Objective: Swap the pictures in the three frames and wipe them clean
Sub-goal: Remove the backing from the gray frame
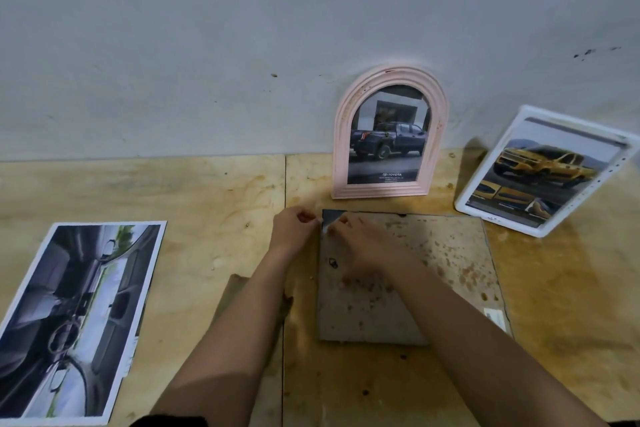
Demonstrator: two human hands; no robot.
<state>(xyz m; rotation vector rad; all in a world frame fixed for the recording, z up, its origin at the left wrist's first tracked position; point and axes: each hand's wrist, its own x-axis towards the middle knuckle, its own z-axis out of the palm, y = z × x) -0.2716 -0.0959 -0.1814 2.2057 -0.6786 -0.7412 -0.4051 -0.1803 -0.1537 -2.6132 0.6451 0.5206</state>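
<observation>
Three frames on a plywood table [207,191] set against a grey wall [173,45]. Far centre: pink arched frame [341,135], upright, leaning on the wall, dark pickup print behind its glass. Far right: white frame [474,194], tilted back and canted to one side, yellow car print inside. Nearer, between those two: face-down frame [433,270], flat on the table, stained back uppermost. Small hanger hook [333,263] near its left edge, pale label [495,315] by its near right corner.

Both hands at the far left corner of the face-down frame. Left hand [292,230] just off the corner's left side, fingers curled, thumb and forefinger tips together; clamped on the frame edge or not, cannot tell. Right hand [356,241] resting on the stained back, fingertips pinching a small pale tab at the corner, with a dark layer exposed just beyond them.

Loose print [79,319] of a car interior flat on the table at near left, well apart from all three frames. Brown sheet [235,291] partly hidden under the left forearm, just left of the face-down frame
</observation>
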